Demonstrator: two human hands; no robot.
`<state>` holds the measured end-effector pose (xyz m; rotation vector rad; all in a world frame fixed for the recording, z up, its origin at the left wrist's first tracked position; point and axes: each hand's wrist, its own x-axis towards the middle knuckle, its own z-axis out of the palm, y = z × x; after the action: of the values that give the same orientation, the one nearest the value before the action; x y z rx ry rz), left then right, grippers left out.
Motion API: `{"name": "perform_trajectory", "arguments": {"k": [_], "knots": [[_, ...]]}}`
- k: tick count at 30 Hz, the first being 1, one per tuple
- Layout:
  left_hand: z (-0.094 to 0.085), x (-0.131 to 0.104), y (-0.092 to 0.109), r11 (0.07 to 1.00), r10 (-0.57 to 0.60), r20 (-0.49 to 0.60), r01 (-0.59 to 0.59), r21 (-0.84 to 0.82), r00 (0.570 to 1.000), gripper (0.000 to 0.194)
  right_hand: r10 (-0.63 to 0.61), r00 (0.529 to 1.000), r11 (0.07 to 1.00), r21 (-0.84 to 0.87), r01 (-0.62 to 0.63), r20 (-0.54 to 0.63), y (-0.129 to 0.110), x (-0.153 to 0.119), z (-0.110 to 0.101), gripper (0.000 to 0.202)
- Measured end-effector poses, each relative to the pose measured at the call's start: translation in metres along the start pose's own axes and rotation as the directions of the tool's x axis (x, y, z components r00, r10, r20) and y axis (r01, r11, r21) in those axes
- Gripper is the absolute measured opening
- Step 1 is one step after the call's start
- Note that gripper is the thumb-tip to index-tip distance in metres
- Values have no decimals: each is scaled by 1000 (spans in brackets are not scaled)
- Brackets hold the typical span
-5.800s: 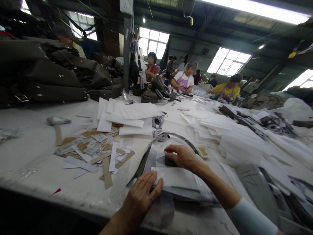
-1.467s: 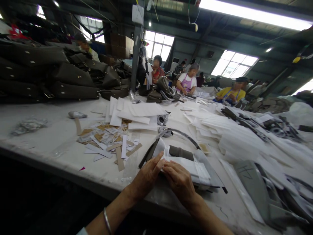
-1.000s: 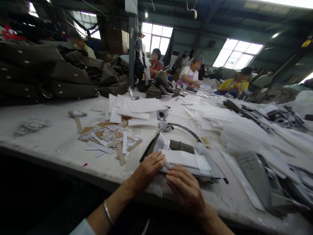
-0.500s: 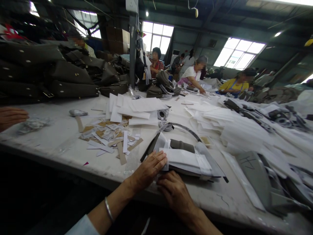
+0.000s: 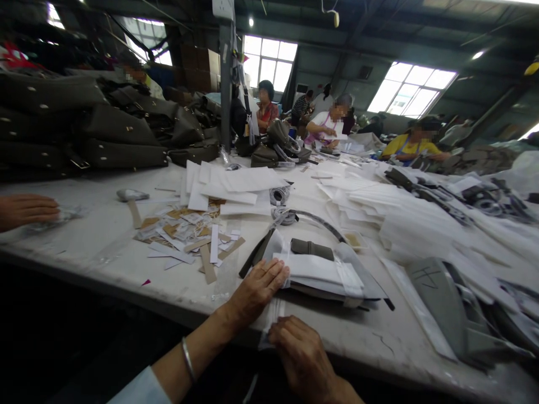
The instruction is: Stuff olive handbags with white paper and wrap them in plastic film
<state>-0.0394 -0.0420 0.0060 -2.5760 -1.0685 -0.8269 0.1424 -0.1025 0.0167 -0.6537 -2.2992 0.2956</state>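
Observation:
In front of me on the table lies a dark grey-brown handbag point(image 5: 312, 248), partly wrapped in white foam sheet point(image 5: 314, 268) and translucent wrapping, its curved handle point(image 5: 322, 220) standing up behind. My left hand point(image 5: 259, 286) lies over the bag's near left corner, fingers stretched out and pressing on the wrapping. Below it, at the table edge, my right hand point(image 5: 301, 348) pinches the end of a clear plastic strip point(image 5: 275, 310), which runs up toward the left hand. The right fingertips are partly hidden.
Left of the bag lie paper and card strips point(image 5: 206, 261) and white sheets point(image 5: 236, 188). To the right are stacked foam sheets point(image 5: 404, 224) and a grey bag piece point(image 5: 438, 297). Dark bags point(image 5: 122, 151) pile up behind. Another person's hand point(image 5: 29, 210) is at far left.
My right hand has moved down toward me from the bag's edge, drawing the plastic strip out. My left hand stays on the bag. The other person's hand at left has shifted right over a plastic packet.

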Motion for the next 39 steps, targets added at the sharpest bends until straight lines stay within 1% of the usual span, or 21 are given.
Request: {"name": "perform_trajectory", "arguments": {"k": [2, 4, 6, 8, 10, 12, 15, 17, 20, 21, 23, 25, 27, 28, 30, 32, 33, 36, 39], "knots": [[0, 0, 0, 1000, 2, 2, -2, 9, 1000, 46, 2, 1000, 998, 56, -2, -2, -3, -3, -2, 22], [-1, 1, 0, 1000, 6, -1, -6, 10, 1000, 45, 14, 1000, 995, 97, -14, 9, -5, -1, -8, 22], [-2, 1, 0, 1000, 9, -6, -9, 0, 1000, 45, 34, 999, 994, 107, -35, 10, -5, 7, -18, 21], [-4, 1, 1, 1000, 14, -16, -15, -10, 1000, 44, 52, 998, 993, 107, -50, -18, -4, 21, -29, 21], [-4, 1, 2, 999, 35, -32, -36, -28, 999, 42, 43, 997, 996, 84, -38, -61, -1, 37, -37, 20], [-4, -1, 2, 996, 58, -63, -62, -61, 996, 38, 9, 997, 1000, 25, -7, -79, 5, 52, -42, 18], [-3, -3, 0, 990, 70, -101, -81, -112, 992, 34, -2, 999, 997, -73, 0, -32, 20, 67, -45, 16], [-3, -3, -1, 990, 61, -107, -74, -122, 992, 36, 65, 998, 990, -128, -64, 6, 31, 71, -46, 18], [-7, -1, 2, 989, -15, -106, -2, -150, 994, 38, 183, 983, 961, -218, -173, 24, 42, 71, -50, 22], [-9, 0, 5, 984, -62, -107, 43, -175, 992, 37, 195, 981, 952, -246, -183, 23, 44, 71, -51, 22], [-14, 1, 11, 956, -178, -92, 150, -251, 980, 33, 179, 983, 944, -288, -163, 29, 44, 71, -52, 23], [-17, 4, 18, 908, -300, -57, 267, -324, 952, 37, 155, 987, 940, -313, -134, 44, 43, 72, -52, 25], [-16, 6, 24, 856, -412, -38, 372, -360, 910, 40, 161, 984, 937, -323, -130, 70, 44, 73, -51, 26], [-14, 8, 25, 834, -459, -48, 412, -367, 887, 37, 182, 980, 934, -324, -147, 82, 45, 74, -51, 26], [-9, 13, 27, 802, -530, -88, 464, -375, 844, 23, 261, 960, 926, -306, -220, 102, 50, 75, -51, 24], [-3, 20, 27, 789, -566, -122, 492, -367, 815, 7, 363, 924, 909, -260, -324, 118, 56, 78, -52, 22], [-1, 23, 27, 788, -577, -134, 505, -353, 806, 2, 410, 903, 897, -233, -375, 126, 58, 80, -53, 21], [3, 33, 26, 795, -592, -154, 542, -271, 791, 18, 506, 850, 858, -180, -481, 146, 66, 86, -56, 18], [4, 39, 25, 808, -587, -160, 565, -164, 793, 23, 541, 826, 839, -179, -514, 159, 70, 92, -54, 14]]}}
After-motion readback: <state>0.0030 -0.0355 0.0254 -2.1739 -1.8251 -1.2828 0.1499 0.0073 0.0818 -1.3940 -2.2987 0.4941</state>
